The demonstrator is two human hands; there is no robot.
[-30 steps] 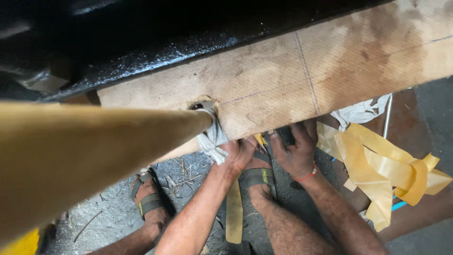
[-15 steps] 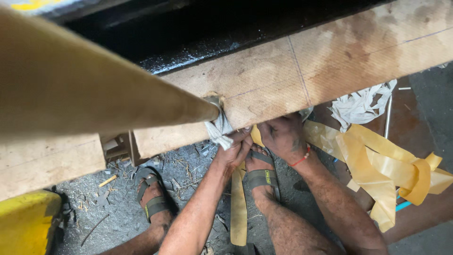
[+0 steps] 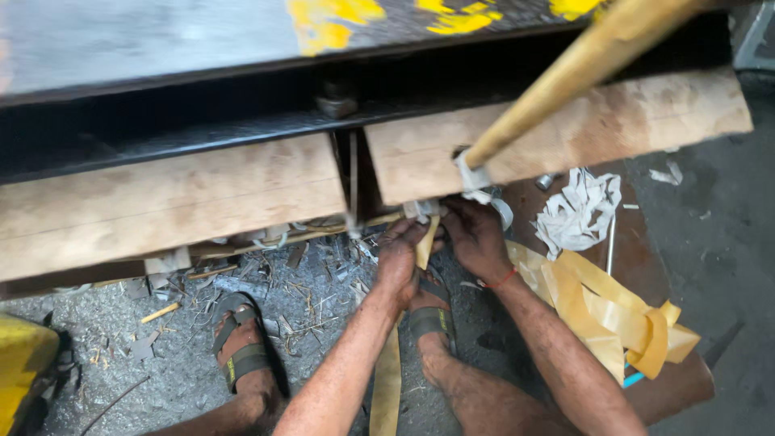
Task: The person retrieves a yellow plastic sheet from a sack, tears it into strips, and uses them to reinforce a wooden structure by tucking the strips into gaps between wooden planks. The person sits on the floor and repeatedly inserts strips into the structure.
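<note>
Yellow flat plastic strapping band (image 3: pixel 393 367) runs as a long strip from the lower edge of the view, at about 6 o'clock, up between the two forearms to the underside of the right-hand pale wooden plank (image 3: pixel 565 133). Its long axis lies close to the 6-to-12 line, tilted slightly toward 1 o'clock at the top.

Left hand (image 3: pixel 398 257) is closed round the band just below the plank edge, fingers curled, grip clenched on the strip. Right hand (image 3: pixel 476 236) sits touching it at 3 o'clock, fingers bent in at the same point under the plank; whether it pinches the band or the scrap of white strapping (image 3: pixel 476 182) above it cannot be told. Both hands meet at the band's upper end, the left being the one on the strip's line.

A long tan wooden handle (image 3: pixel 581 73) slants from 1 o'clock down to the plank face, ending just above the right hand. A second pale plank (image 3: pixel 169 210) lies at 9 o'clock, separated by a narrow gap. Loose coils of yellow band (image 3: pixel 613 311) and a heap of white strap offcuts (image 3: pixel 577 214) lie at 3 o'clock on a brown board (image 3: pixel 638 250). Sandalled feet (image 3: pixel 242 351) rest on the gritty grey floor (image 3: pixel 105 323).
</note>
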